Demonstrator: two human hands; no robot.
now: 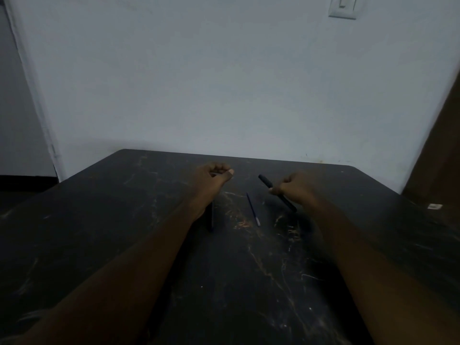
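The right hand (293,186) has its fingers curled tightly around a black plastic pen body (265,181). The pen is held slanted above the scratched dark table (124,220), with one end pointing away to the left and the other end coming out under the wrist. The left hand (214,178) is also closed, the thumb lying against the forefinger; I cannot tell if something small is between them. A thin blue ink refill (252,209) lies flat on the table between the two hands and touches neither. A dark slim object (211,219) lies just beside the left wrist, partly hidden. Behind the table is a pale painted wall (224,83).
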